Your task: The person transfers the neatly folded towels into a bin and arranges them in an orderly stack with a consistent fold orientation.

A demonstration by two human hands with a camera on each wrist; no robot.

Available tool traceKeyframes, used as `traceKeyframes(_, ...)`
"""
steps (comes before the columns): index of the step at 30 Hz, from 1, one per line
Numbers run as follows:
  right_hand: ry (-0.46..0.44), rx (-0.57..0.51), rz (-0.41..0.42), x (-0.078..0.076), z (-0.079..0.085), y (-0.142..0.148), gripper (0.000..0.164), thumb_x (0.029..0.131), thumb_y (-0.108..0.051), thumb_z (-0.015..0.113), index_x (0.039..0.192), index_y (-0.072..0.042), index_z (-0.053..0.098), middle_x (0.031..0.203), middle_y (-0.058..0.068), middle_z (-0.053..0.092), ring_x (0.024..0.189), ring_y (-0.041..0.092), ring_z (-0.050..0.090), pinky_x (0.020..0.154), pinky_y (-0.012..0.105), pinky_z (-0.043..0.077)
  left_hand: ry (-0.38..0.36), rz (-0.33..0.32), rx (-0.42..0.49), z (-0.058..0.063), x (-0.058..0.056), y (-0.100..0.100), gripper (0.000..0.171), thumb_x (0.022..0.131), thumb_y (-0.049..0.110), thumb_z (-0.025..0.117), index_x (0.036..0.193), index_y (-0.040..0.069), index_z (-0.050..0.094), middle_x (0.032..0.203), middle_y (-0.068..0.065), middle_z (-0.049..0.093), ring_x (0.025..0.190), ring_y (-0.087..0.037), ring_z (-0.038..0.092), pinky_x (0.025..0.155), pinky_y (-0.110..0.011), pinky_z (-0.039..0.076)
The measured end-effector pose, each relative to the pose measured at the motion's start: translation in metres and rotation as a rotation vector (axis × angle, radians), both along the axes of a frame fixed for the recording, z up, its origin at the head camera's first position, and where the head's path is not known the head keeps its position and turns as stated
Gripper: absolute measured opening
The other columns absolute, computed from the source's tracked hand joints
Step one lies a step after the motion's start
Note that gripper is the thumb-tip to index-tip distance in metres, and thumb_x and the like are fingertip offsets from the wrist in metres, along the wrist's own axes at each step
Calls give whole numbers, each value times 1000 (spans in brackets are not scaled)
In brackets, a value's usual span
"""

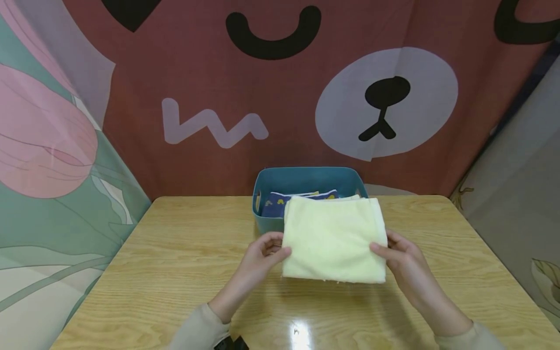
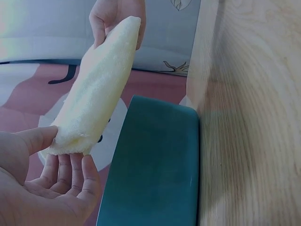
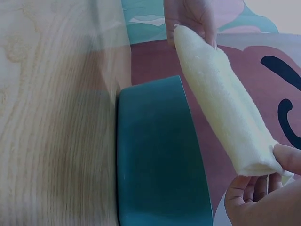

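Observation:
A folded pale yellow towel (image 1: 334, 240) is held up above the table, in front of the teal basket (image 1: 268, 224). My left hand (image 1: 261, 257) pinches its left edge, thumb on the near face and fingers behind. At the opposite edge my right hand (image 1: 409, 265) grips the towel the same way. Both wrist views show the towel (image 2: 94, 89) as a thick folded bundle stretched between the two hands, higher than the basket's rim. Inside the basket lies a folded dark blue cloth (image 1: 273, 205) with yellow shapes and a white edge, partly hidden behind the towel.
The basket stands at the far edge of a wooden table (image 1: 183, 253). Directly behind hangs a reddish-brown curtain (image 1: 210, 165) with a bear print. Patterned fabric (image 1: 48, 228) hangs on the left, and grey fabric (image 1: 512, 194) on the right.

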State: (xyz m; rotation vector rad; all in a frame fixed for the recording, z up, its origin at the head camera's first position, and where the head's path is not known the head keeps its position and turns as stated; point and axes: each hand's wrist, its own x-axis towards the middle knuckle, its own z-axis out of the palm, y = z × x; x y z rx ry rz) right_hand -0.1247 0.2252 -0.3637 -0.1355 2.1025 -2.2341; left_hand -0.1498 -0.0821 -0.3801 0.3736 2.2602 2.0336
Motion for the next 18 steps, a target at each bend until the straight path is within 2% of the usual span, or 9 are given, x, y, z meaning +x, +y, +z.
traceKeyframes(18, -11, 2, -12, -9, 5, -3, 63, 99, -14, 60, 147, 12, 29, 118, -2, 62, 107, 10, 60, 93, 19, 46, -7, 18, 6, 4, -9, 1, 28, 93, 5, 67, 118, -6, 61, 105, -14, 66, 93, -20, 62, 84, -29, 51)
